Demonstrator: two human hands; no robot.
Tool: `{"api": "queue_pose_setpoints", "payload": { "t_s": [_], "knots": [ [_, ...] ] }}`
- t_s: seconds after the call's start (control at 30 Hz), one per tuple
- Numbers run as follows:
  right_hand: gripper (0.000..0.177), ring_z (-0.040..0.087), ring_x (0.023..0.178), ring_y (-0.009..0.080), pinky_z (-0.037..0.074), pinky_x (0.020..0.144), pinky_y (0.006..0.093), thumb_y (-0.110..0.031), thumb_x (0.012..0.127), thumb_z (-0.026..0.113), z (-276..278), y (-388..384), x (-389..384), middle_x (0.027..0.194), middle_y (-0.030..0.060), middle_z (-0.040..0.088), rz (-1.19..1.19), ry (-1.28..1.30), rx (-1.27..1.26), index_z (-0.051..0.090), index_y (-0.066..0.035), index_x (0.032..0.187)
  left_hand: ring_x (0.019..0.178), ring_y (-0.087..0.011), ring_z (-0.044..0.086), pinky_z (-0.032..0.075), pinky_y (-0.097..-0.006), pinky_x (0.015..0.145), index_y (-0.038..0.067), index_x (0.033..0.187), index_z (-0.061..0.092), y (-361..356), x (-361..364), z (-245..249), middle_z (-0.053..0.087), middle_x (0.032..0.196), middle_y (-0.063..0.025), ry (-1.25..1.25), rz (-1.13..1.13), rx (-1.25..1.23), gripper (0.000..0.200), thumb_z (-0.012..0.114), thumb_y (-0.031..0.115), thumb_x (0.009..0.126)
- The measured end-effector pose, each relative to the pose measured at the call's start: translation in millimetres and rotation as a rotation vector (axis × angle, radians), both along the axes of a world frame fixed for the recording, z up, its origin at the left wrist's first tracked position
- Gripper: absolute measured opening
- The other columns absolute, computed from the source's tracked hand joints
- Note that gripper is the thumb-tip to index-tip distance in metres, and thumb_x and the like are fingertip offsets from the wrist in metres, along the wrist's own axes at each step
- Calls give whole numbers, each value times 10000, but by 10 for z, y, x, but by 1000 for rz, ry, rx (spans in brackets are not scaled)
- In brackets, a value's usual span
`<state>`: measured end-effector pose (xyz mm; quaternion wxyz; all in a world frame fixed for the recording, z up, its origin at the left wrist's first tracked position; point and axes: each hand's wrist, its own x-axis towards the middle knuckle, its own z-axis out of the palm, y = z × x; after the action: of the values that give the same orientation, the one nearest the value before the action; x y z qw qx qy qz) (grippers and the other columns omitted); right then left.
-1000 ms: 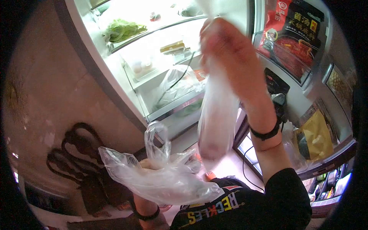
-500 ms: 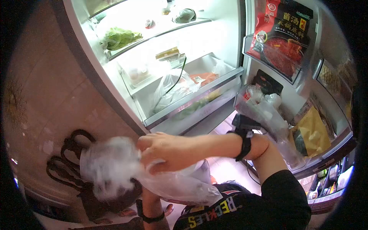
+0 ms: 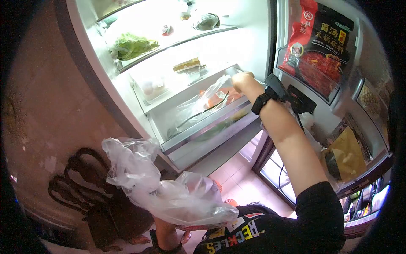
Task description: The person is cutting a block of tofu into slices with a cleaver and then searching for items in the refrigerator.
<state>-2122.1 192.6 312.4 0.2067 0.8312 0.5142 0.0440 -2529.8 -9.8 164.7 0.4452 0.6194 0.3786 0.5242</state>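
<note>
My right hand (image 3: 242, 81) reaches into the open fridge drawer (image 3: 203, 129). Its fingers are closed on the gathered edge of a clear plastic bag (image 3: 194, 108), which is pulled up toward them. Orange-red packaging (image 3: 232, 96) lies beside that bag in the drawer. In front of my body, a large crumpled translucent plastic bag (image 3: 169, 194) rests on my left hand (image 3: 164, 228), which holds it up. The bag hides the left fingers, and its contents cannot be made out.
Leafy greens (image 3: 133, 45) and a wrapped dark item (image 3: 206, 21) sit on the shelf above. The open fridge door at right holds a red-and-black hotpot seasoning packet (image 3: 323, 48) and a yellow pouch (image 3: 347, 154). A brown bag with looped handles (image 3: 103, 220) stands at left.
My right hand has left the large plastic bag and moved up and right into the drawer. The clear bag there is now drawn toward it. The large bag has spread out over my left hand.
</note>
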Motion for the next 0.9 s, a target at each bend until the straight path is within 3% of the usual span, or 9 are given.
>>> {"api": "queue_pose_setpoints", "payload": {
  "t_s": [0.2, 0.27, 0.33, 0.43, 0.57, 0.63, 0.73, 0.8, 0.9],
  "knots": [
    [322, 655, 904, 197, 518, 695, 377, -180, 726, 706, -468, 527, 626, 1033, 3, 669, -178, 17, -75, 677, -163, 1047, 892, -226, 599, 480, -377, 808, -12, 1100, 543, 74, 35, -33, 606, 1010, -126, -19, -8, -11, 469, 746, 180, 723],
    [308, 655, 918, 204, 521, 725, 382, -195, 744, 678, -189, 192, 315, 1050, 24, 672, -66, -10, -44, 673, -155, 1050, 891, -225, 599, 481, -375, 806, -12, 1100, 543, 76, 53, -11, 607, 1009, -126, -31, -5, -19, 467, 746, 175, 723],
    [250, 654, 914, 225, 515, 749, 380, -224, 780, 631, -228, 319, 502, 1058, 63, 669, -103, 147, 401, 678, -133, 1008, 890, -224, 600, 482, -374, 804, -13, 1099, 543, 82, 65, -3, 607, 1007, -126, -31, -4, -25, 465, 746, 171, 723],
    [220, 649, 898, 245, 502, 768, 383, -230, 805, 589, -152, 383, 612, 1065, 120, 653, -5, 318, 710, 682, -121, 972, 888, -222, 601, 483, -371, 802, -13, 1099, 543, 56, 87, 52, 608, 1005, -127, -45, 1, -31, 462, 746, 165, 724],
    [230, 649, 865, 247, 495, 696, 413, -207, 851, 556, -80, 515, 747, 1046, 118, 652, 243, 377, 793, 626, -128, 1055, 897, -221, 603, 489, -370, 806, -11, 1110, 542, 124, 4, -129, 609, 1012, -125, -57, -57, 0, 458, 741, 152, 731],
    [262, 644, 799, 294, 531, 638, 421, -141, 875, 544, 37, 364, 416, 969, 172, 617, 27, 1755, 1411, 526, -70, 1127, 908, -221, 603, 493, -371, 812, -9, 1122, 541, 130, -54, -243, 610, 1020, -122, -33, -125, 33, 457, 736, 143, 738],
    [215, 632, 764, 289, 536, 618, 396, -141, 913, 506, 209, 255, 25, 860, 162, 588, 43, 2092, 1436, 478, -53, 1108, 922, -229, 597, 477, -379, 840, 9, 1123, 544, 69, -120, -213, 606, 1040, -117, 238, 53, 174, 492, 752, 203, 720],
    [183, 639, 815, 273, 492, 576, 456, -158, 926, 504, 237, 264, -8, 848, 131, 585, 20, 2116, 1407, 462, -112, 1099, 931, -234, 592, 466, -383, 858, 22, 1123, 546, 28, -125, -197, 603, 1053, -113, 414, 169, 257, 517, 762, 243, 709],
    [178, 627, 810, 301, 499, 717, 622, -142, 934, 483, 106, 660, 266, 802, 142, 544, 395, 2106, 1733, 456, -73, 1096, 975, -223, 586, 475, -377, 857, -4, 1169, 506, -37, -142, -63, 584, 1099, -134, 67, -5, 39, 556, 760, 177, 709]
  ]
}}
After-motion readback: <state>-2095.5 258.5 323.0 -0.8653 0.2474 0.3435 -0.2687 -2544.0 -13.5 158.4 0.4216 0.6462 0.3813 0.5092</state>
